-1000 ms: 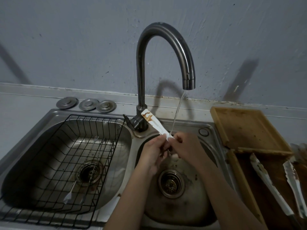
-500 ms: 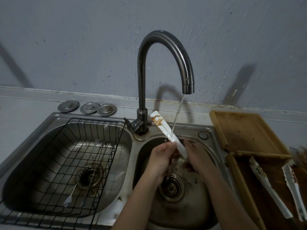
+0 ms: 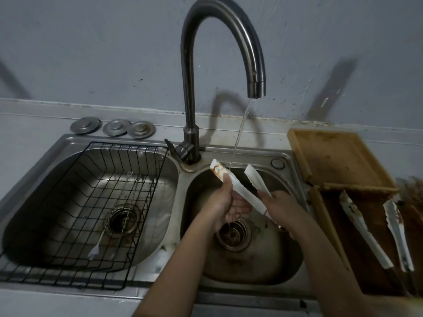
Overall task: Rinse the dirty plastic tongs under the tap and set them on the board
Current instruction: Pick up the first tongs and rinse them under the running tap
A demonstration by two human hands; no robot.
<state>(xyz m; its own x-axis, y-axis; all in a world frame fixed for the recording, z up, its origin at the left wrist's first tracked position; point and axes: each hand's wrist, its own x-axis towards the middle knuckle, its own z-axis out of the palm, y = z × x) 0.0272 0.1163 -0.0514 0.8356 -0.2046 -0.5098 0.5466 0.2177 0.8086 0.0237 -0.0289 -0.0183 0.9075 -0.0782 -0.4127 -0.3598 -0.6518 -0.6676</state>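
Gripping the tongs in both hands beneath the tap, you leave sauce on the left tip; wet plastic may slip toward the drain.

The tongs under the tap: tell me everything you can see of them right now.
The tongs look like white plastic, two flat arms spread in a V with tips pointing up toward the tap. The left arm's tip carries brown smears; the right arm looks cleaner. The thin water stream lands between the tips. The left hand grips the smeared arm, the right hand holds the hinge end, above the right basin.
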